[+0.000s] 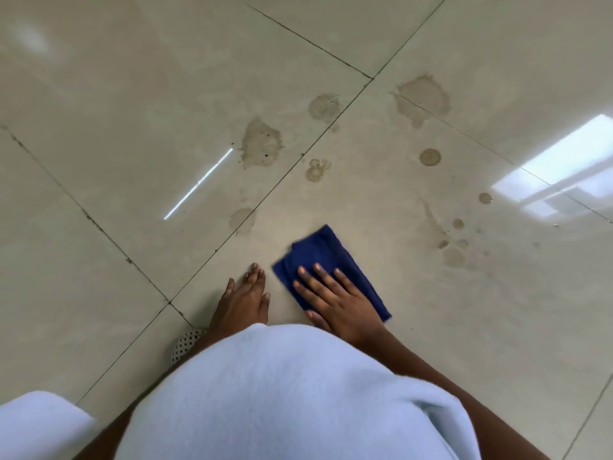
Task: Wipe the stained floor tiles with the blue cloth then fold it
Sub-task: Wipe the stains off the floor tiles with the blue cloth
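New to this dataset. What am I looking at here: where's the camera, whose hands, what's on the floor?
There is no robot. A person wears one wide-angle camera on the head, looking down at their own hands, so this is the only view. The pale blue at the bottom is their clothing. The right hand lies flat, fingers straight, pressing a blue cloth onto the glossy floor tiles. The left hand rests open on the tile beside it and holds nothing. Brown stains lie ahead of the cloth, spread over several tiles. The bright patches are reflections of light.

open tiles [365, 200] ahead, stains [262, 142] flat
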